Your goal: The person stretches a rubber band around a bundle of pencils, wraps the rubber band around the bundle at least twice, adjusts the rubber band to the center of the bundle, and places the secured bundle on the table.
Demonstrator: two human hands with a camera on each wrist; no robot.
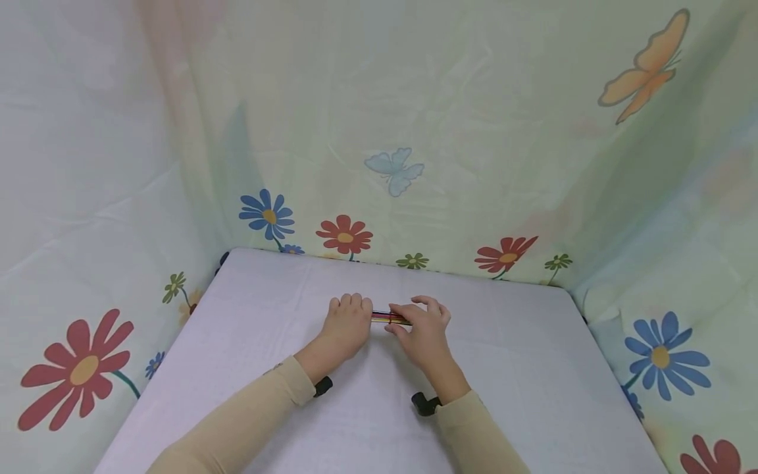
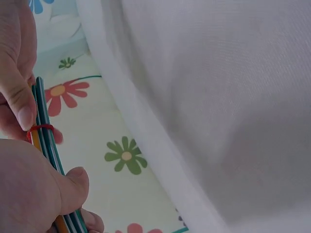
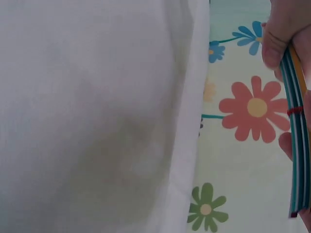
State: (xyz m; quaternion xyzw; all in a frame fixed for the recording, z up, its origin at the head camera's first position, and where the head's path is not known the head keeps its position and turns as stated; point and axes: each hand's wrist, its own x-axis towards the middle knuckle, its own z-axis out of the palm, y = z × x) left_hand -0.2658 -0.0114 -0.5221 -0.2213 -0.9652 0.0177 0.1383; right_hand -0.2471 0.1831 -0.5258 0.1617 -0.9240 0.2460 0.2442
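Note:
A slim bundle of coloured pencils is held level between the two hands, over the table. My left hand grips one end, its fingers curled round the shafts. At the other end, the thumb and index finger of my right hand pinch the bundle, the other fingers raised. A red elastic band circles the pencils beside the right fingertips. Teal and orange shafts show in the right wrist view, where the right hand is mostly cut off by the edge.
A white cloth covers the table. Behind it and at both sides hangs a pale curtain printed with flowers and butterflies. Dark wrist cameras sit beneath the beige sleeves.

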